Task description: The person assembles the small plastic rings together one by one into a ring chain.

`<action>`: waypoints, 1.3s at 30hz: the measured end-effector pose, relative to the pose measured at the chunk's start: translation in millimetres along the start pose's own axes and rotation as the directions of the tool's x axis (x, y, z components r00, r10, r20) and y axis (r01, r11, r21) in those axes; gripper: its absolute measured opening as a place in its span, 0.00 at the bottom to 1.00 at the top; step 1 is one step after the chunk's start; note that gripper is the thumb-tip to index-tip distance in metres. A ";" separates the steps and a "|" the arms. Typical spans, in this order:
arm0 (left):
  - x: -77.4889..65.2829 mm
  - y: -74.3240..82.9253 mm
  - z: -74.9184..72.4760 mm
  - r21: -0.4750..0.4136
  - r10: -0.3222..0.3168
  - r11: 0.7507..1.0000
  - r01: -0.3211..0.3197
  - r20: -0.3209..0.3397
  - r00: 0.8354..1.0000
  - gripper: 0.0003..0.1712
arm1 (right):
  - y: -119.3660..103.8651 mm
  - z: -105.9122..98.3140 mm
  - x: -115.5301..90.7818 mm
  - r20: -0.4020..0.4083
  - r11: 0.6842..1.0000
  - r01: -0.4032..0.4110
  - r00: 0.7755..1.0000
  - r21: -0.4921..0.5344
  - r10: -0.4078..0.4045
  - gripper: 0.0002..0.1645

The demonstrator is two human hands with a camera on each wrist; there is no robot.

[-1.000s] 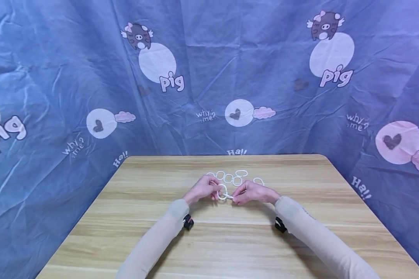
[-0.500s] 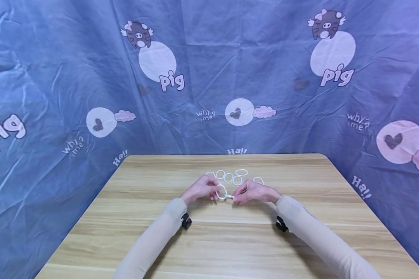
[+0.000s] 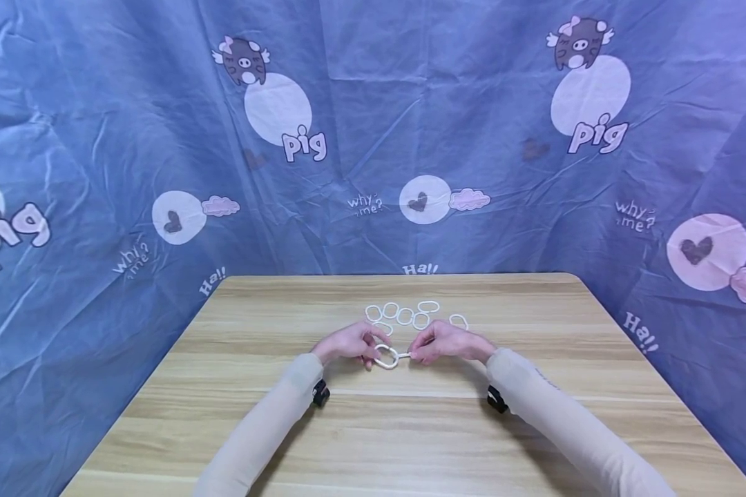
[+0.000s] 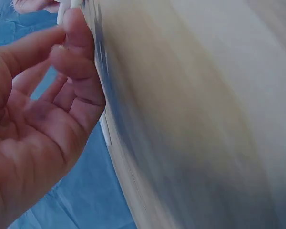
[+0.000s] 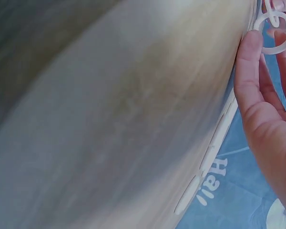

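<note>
In the head view my left hand point(image 3: 350, 343) pinches a white oval plastic link point(image 3: 388, 367) between thumb and fingers, just above the table. My right hand point(image 3: 443, 343) pinches a second white link point(image 3: 404, 355), seen almost edge-on. The two links meet and appear looped through each other; the right wrist view shows the left-hand link point(image 5: 271, 15) passing inside the right-hand link point(image 5: 275, 50). In the left wrist view, only a small part of a link point(image 4: 62, 13) shows at the left hand's fingertips point(image 4: 77, 28).
Several loose white links lie on the wooden table point(image 3: 373, 442) behind the hands, among them a flat oval one point(image 3: 429, 301) and one farther right point(image 3: 458, 316). A blue patterned curtain point(image 3: 373, 131) hangs behind and beside the table. Each wrist wears a small black camera.
My left hand has moved left and toward me with its link, which now lies flatter. A loose link behind that hand has come into sight. The right hand has barely moved.
</note>
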State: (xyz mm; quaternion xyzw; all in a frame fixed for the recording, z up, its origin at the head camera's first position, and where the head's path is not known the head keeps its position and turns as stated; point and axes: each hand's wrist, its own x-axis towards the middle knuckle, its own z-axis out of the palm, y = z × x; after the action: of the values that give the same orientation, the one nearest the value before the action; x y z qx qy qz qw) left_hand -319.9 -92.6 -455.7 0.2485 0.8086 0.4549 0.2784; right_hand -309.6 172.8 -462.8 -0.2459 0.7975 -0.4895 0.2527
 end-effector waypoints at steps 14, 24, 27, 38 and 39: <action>-12.9 -10.6 -17.2 0.089 -0.002 0.996 -0.001 0.036 0.999 0.05 | -9.0 11.9 13.9 -0.050 0.999 -0.018 0.999 0.046 0.021 0.13; -10.2 -6.1 -17.7 0.177 0.020 0.984 -0.017 -0.019 1.000 0.14 | -14.3 19.8 18.4 -0.055 0.998 0.002 0.998 0.070 0.002 0.14; -6.2 -3.8 -14.8 0.191 0.045 0.981 -0.038 -0.034 0.998 0.16 | -14.4 19.4 18.3 -0.066 0.998 -0.012 0.998 0.063 0.016 0.14; 4.8 5.4 3.6 0.250 0.131 0.960 -0.124 -0.009 0.991 0.13 | -12.0 19.0 17.0 -0.071 0.999 0.007 0.997 0.045 -0.004 0.13; 5.5 6.0 4.8 0.263 0.138 0.956 -0.130 -0.011 0.990 0.12 | -11.9 19.0 16.9 -0.070 0.999 0.008 0.998 0.044 -0.004 0.13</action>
State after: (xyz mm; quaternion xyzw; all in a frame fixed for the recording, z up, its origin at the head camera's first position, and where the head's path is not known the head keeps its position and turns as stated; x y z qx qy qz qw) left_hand -319.8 -83.3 -453.8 0.3306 0.8469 0.3654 0.1999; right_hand -308.4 144.8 -462.3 -0.2253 0.7941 -0.5161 0.2285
